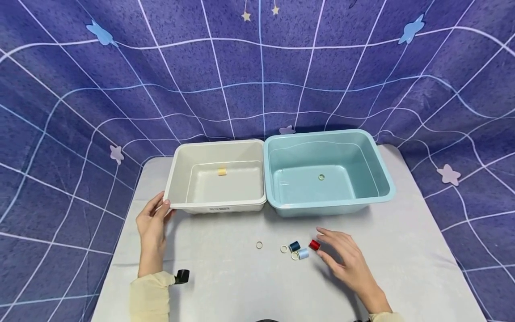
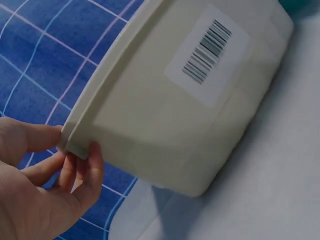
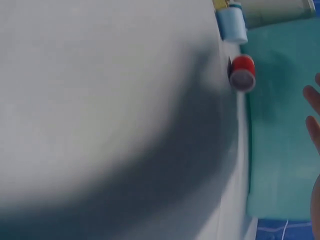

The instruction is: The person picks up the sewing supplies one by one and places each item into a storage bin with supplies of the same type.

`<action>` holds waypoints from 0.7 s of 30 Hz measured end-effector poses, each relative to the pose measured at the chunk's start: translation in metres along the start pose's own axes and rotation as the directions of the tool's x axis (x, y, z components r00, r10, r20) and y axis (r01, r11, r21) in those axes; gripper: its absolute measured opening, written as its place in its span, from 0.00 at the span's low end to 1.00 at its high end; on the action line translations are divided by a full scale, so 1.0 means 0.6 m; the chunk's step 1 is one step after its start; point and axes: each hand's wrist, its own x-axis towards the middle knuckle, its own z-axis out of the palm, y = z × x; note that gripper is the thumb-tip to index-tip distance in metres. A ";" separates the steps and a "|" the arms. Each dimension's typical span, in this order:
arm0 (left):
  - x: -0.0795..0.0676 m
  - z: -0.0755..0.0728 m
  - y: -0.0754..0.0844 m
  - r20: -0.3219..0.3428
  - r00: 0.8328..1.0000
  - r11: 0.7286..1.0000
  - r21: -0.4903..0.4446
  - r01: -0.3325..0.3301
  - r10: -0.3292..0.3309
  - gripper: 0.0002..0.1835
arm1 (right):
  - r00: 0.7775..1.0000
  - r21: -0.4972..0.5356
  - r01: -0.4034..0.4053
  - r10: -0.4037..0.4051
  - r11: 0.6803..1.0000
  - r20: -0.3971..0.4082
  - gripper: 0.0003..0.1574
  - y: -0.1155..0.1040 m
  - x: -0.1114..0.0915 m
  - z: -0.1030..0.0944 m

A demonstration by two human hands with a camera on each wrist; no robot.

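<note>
My left hand [image 1: 154, 222] grips the rim at the front left corner of the white bin [image 1: 225, 207], thumb above and fingers below in the left wrist view. A yellow thread spool [image 1: 222, 171] lies inside that bin. My right hand [image 1: 344, 258] hovers by a red thread spool [image 1: 314, 245], thumb and fingers apart. In the right wrist view, fingertips [image 3: 312, 97] show at the right edge, away from the red spool [image 3: 243, 73]. Left of it on the table lie a dark blue spool [image 1: 294, 246], a light blue spool [image 1: 303, 254] and small pale rings [image 1: 284, 249].
A teal bin [image 1: 330, 206] stands against the white bin's right side, with one small ring [image 1: 321, 177] in it. Another ring [image 1: 259, 245] lies apart on the white-covered table [image 1: 225, 286]. A purple-blue curtain [image 1: 241, 67] with grid lines encloses the back and sides.
</note>
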 end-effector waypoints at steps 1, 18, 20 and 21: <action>0.000 0.001 0.000 -0.007 1.000 0.999 -0.027 0.018 -0.018 0.26 | 1.000 0.003 -0.001 0.001 1.000 0.008 0.23 0.000 0.002 0.005; 0.000 0.007 0.002 0.029 0.993 0.952 -0.281 0.117 -0.113 0.28 | 0.980 -0.062 -0.013 0.025 0.998 0.198 0.26 0.002 0.012 0.071; 0.000 0.006 0.002 0.028 0.992 0.951 -0.283 0.126 -0.123 0.28 | 0.975 -0.066 -0.003 0.018 0.998 0.221 0.26 0.002 0.013 0.078; 0.000 0.006 0.003 0.031 0.991 0.950 -0.285 0.131 -0.127 0.28 | 0.972 -0.068 -0.002 0.018 0.998 0.233 0.26 0.001 0.014 0.082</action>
